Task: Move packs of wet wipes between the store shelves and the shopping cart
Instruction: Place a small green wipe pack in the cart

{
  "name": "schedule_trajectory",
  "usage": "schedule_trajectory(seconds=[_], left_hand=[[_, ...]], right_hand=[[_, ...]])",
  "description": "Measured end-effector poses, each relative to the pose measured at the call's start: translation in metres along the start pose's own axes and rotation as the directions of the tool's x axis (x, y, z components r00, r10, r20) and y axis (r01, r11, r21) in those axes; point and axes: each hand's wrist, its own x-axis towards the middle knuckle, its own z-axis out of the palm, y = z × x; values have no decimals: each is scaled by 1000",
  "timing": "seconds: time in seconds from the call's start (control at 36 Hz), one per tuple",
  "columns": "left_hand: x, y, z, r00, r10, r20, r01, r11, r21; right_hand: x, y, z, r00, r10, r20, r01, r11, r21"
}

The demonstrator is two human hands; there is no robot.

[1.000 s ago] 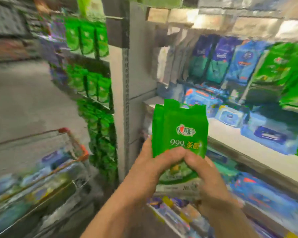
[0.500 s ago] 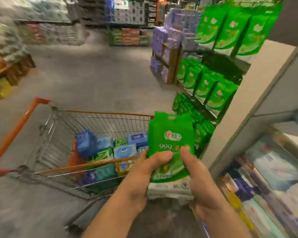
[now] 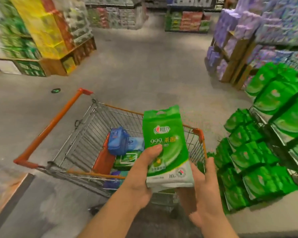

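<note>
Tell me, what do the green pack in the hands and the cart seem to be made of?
Green pack: looks like soft glossy plastic film; it has a sheen and a cut hanging hole on top. Left hand and right hand hold it.
Cart: grey metal wire basket, apparently, with an orange rim and handle, probably plastic or coated.

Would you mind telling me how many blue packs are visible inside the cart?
2: a dark blue pack standing against the shopping cart's far side, and a light blue pack beside it. The held green pack may hide others.
</note>
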Motion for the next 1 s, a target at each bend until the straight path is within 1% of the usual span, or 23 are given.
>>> schedule_trajectory(seconds=[0.08, 0.14, 0.19, 0.28, 0.36, 0.44, 0.5, 0.56, 0.64, 0.69, 0.83, 0.89, 0.94, 1.0], left_hand=[[26, 10, -8, 995, 94, -25, -94, 996, -3], [45, 15, -13, 984, 158, -82, -156, 987, 27], [61, 16, -18, 970, 206, -132, -205, 978, 27], [90, 17, -29, 948, 233, -215, -234, 972, 21], [112, 22, -37, 950, 222, -219, -221, 975, 30], [138, 30, -58, 958, 216, -188, -210, 976, 48], [155, 39, -75, 969, 181, -168, -172, 983, 67], [171, 47, -94, 970, 144, -195, -135, 989, 57], [194, 56, -127, 950, 81, -301, -76, 997, 28], [208, 56, -148, 936, 1, -352, 4, 1000, 14], [237, 37, -193, 913, -184, -364, 229, 970, 84], [249, 29, -206, 890, -248, -382, 312, 943, 114], [268, 18, -220, 868, -280, -410, 350, 930, 107], [292, 11, -226, 846, -294, -444, 377, 919, 111]], right_hand=[[26, 13, 3, 999, -32, 4, 32, 999, 25], [47, 24, 8, 998, -65, 26, 63, 996, 58], [65, 34, 13, 998, -66, 7, 65, 996, 56], [98, 43, 28, 992, -101, -82, 104, 994, 35], [134, 43, 38, 973, -86, -215, 99, 994, 49], [166, 36, 40, 960, -85, -267, 92, 996, 15], [186, 32, 37, 952, -93, -290, 91, 996, -19], [201, 29, 29, 948, -77, -309, 61, 996, -64], [217, 31, 7, 925, 18, -379, -73, 988, -132], [227, 35, -12, 901, 88, -425, -169, 973, -155], [257, 45, -53, 863, 243, -443, -383, 886, -261], [274, 49, -72, 837, 288, -465, -442, 857, -265], [294, 54, -89, 821, 312, -479, -478, 835, -274], [318, 59, -106, 829, 310, -466, -479, 823, -304]])
